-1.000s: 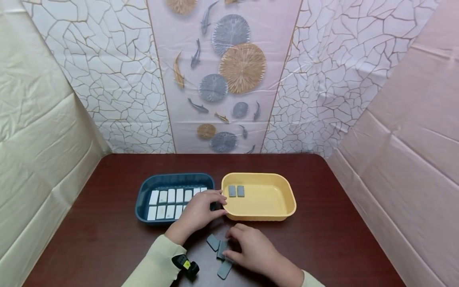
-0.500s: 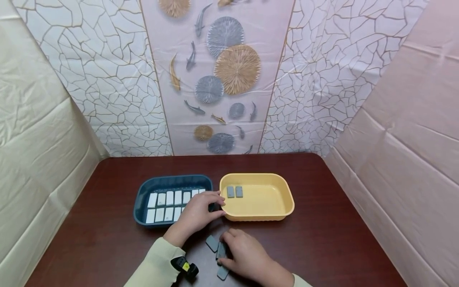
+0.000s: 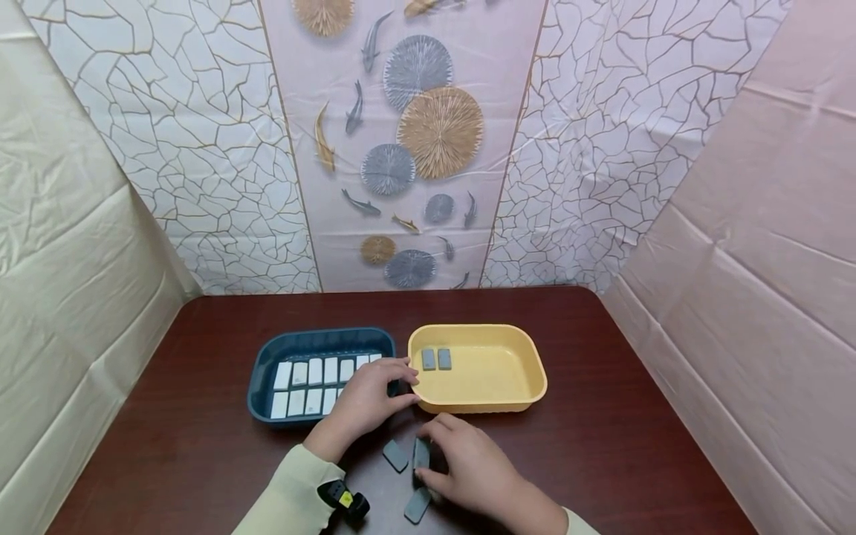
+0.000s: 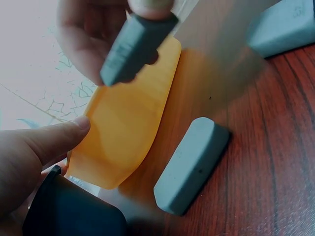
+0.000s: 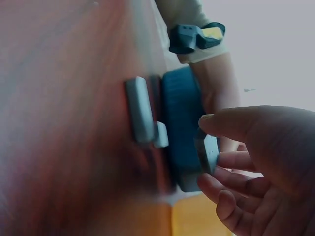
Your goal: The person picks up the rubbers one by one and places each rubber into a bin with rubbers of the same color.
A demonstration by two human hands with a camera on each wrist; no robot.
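My right hand (image 3: 471, 464) pinches a small grey block (image 3: 421, 453) with bevelled edges between thumb and fingers. In the left wrist view this block (image 4: 135, 49) is held tilted above the table. Two more grey blocks lie on the table beside it, one to the left (image 3: 395, 455) and one nearer (image 3: 417, 505). My left hand (image 3: 368, 397) holds the near-left corner of the yellow tray (image 3: 481, 407), its thumb (image 4: 74, 130) against the outer wall. Inside that tray, two grey blocks (image 3: 436, 360) stand side by side at the left.
A dark blue tray (image 3: 257, 386) stands left of the yellow one, holding two rows of white blocks (image 3: 314, 401), partly hidden by my left hand and forearm. A black device (image 3: 348, 499) is strapped to my left wrist. Patterned cloth (image 3: 401, 186) rises behind the brown table (image 3: 602, 446).
My right hand has closed on a grey block among the loose ones and picked it up, apart from the other two. My left hand keeps its place at the yellow tray. The head view shifts slightly.
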